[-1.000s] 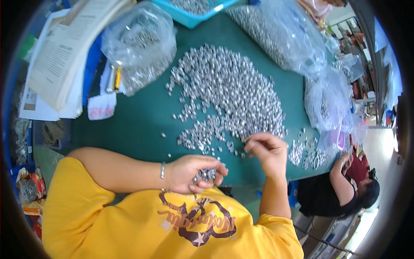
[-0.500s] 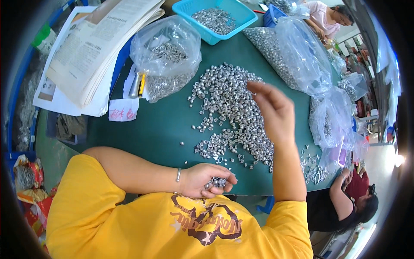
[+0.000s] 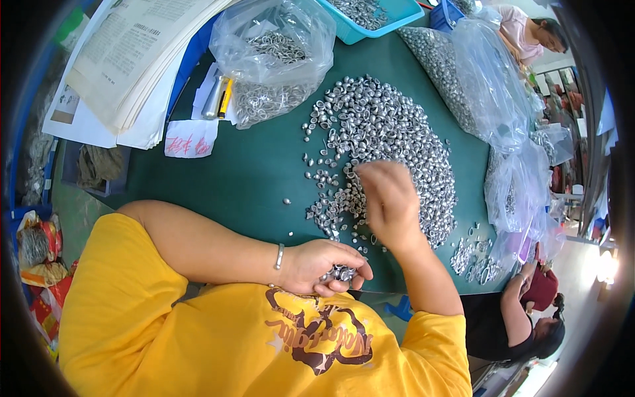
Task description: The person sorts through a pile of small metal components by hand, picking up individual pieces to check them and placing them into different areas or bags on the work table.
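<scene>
Single head-worn fisheye view, looking steeply down, close over green table (image 3: 251, 178)

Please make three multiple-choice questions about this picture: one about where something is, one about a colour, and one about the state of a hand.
1. Where is the blue tray of metal parts?
A. at the far edge of the table
B. on the person's lap
C. under the papers

2. What colour is the table?
A. red
B. dark green
C. white

3. What is the left hand doing?
A. lying flat and empty
B. cupping a few small metal pieces
C. holding a pen

Answers:
1 A, the tray sits at the top, beyond the pile of metal pieces.
2 B, bare green shows around the pile.
3 B, silver pieces show between its curled fingers, while the right hand is over the pile.
</scene>
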Demonstrator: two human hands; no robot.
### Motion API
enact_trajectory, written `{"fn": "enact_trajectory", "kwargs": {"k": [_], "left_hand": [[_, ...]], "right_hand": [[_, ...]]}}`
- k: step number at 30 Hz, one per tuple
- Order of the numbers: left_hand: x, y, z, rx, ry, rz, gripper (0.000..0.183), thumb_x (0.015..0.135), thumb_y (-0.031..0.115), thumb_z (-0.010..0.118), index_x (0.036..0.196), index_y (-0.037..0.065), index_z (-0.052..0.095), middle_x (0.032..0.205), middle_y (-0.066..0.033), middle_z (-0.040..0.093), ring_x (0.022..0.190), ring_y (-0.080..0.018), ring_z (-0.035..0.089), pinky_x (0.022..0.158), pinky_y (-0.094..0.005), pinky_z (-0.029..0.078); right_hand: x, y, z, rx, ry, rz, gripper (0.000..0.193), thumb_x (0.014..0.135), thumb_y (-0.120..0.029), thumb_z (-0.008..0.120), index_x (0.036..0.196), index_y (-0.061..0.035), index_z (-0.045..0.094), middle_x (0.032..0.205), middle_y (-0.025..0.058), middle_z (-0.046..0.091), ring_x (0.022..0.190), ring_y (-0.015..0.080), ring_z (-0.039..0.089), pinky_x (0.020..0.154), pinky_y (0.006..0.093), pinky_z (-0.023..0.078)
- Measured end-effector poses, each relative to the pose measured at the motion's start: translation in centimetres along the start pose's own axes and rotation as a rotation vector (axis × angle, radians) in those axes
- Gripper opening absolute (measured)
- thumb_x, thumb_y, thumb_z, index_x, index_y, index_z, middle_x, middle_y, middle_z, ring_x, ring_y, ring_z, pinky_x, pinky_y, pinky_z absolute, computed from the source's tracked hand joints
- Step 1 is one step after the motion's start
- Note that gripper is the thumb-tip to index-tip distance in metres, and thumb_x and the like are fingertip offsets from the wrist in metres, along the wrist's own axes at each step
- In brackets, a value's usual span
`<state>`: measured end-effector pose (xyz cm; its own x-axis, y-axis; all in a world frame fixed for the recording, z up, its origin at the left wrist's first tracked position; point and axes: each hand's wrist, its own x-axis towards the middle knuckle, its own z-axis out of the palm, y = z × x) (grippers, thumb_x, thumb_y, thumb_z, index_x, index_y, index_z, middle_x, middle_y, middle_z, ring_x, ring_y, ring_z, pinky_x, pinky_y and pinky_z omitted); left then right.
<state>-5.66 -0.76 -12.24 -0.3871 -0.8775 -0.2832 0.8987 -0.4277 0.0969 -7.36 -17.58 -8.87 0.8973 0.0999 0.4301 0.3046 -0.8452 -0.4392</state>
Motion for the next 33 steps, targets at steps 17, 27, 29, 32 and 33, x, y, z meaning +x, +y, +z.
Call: {"fn": "enact_trajectory", "kwargs": {"k": [17, 27, 29, 32, 33], "left_hand": [[0.1, -0.2, -0.3, -0.021, -0.004, 0.001, 0.023, 0.091, 0.018, 0.041, 0.099, 0.000, 0.053, 0.085, -0.0092, 0.051, 0.056, -0.0099, 0.040, 0.041, -0.0191, 0.030], [-0.2, 0.3, 0.1, 0.000, -0.008, -0.024, 0.024, 0.092, 0.019, 0.040, 0.101, 0.001, 0.052, 0.087, -0.0089, 0.050, 0.056, -0.0098, 0.039, 0.042, -0.0190, 0.030], [-0.1, 0.3, 0.1, -0.014, 0.012, -0.024, 0.023, 0.092, 0.019, 0.040, 0.100, 0.000, 0.052, 0.087, -0.0094, 0.050, 0.056, -0.0097, 0.038, 0.042, -0.0192, 0.030], [-0.2, 0.3, 0.3, -0.023, 0.011, -0.014, 0.023, 0.092, 0.018, 0.040, 0.100, 0.000, 0.052, 0.087, -0.0097, 0.050, 0.055, -0.0098, 0.038, 0.042, -0.0191, 0.029], [-0.2, 0.2, 0.2, -0.024, 0.013, -0.024, 0.023, 0.092, 0.018, 0.040, 0.100, 0.000, 0.052, 0.087, -0.0097, 0.050, 0.055, -0.0098, 0.038, 0.042, -0.0191, 0.029]], "right_hand": [[2.4, 0.4, -0.6, -0.012, -0.114, 0.359, 0.014, 0.074, 0.003, 0.055, 0.088, 0.0023, 0.059, 0.082, 0.0122, 0.058, 0.071, 0.0260, 0.059, 0.063, 0.0303, 0.049], [0.6, 1.5, -0.7, 1.575, 0.098, 0.962, 0.012, 0.080, 0.007, 0.053, 0.092, 0.0069, 0.057, 0.085, 0.0179, 0.062, 0.075, 0.0238, 0.065, 0.066, 0.0302, 0.057], [0.3, 1.8, -0.5, 1.637, 0.072, 0.945, 0.013, 0.081, 0.007, 0.053, 0.093, 0.0066, 0.056, 0.087, 0.0194, 0.062, 0.076, 0.0245, 0.065, 0.066, 0.0307, 0.057], [0.1, 1.9, -0.5, 1.729, 0.096, 0.892, 0.014, 0.081, 0.007, 0.052, 0.094, 0.0063, 0.055, 0.088, 0.0198, 0.061, 0.076, 0.0244, 0.065, 0.066, 0.0305, 0.057], [0.1, 2.0, -0.6, 1.751, 0.109, 0.879, 0.015, 0.080, 0.007, 0.054, 0.096, 0.0058, 0.055, 0.089, 0.0199, 0.061, 0.077, 0.0242, 0.065, 0.066, 0.0299, 0.056]]}}
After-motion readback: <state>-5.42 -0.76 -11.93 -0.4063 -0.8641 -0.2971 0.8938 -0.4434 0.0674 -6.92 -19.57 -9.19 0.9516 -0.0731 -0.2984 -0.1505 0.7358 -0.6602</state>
